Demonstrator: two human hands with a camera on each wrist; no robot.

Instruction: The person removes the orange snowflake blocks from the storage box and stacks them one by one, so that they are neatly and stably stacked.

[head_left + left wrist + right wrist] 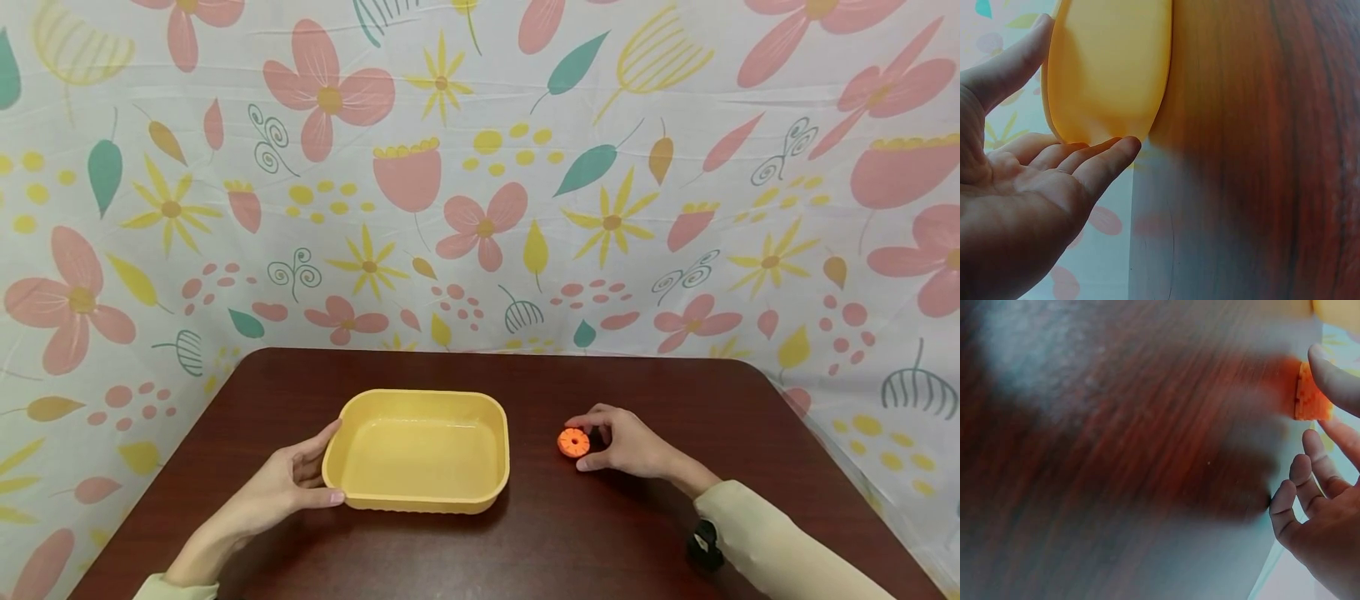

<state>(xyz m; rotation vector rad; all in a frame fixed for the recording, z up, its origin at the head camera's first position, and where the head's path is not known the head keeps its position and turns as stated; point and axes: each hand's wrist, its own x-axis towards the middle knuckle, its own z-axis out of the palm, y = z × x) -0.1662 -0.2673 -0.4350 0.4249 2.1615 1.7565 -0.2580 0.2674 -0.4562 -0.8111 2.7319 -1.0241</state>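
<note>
A yellow rectangular tray (427,454) with rounded corners lies left of centre on the table, its inside bare. My left hand (273,487) holds it by its left end, thumb at the near corner and fingers along the far side; in the left wrist view the fingertips (1130,145) meet the rim. To the tray's right is a small round orange piece (573,442) with a dark centre hole and radial grooves. My right hand (626,442) pinches it between thumb and index finger. Seen from the right wrist, the piece (1311,400) has a notched edge, partly hidden by the thumb.
The dark brown wooden table (480,558) has rounded far corners. Behind it hangs a white cloth (480,325) printed with flowers and leaves. A black device (705,546) is worn at the right wrist.
</note>
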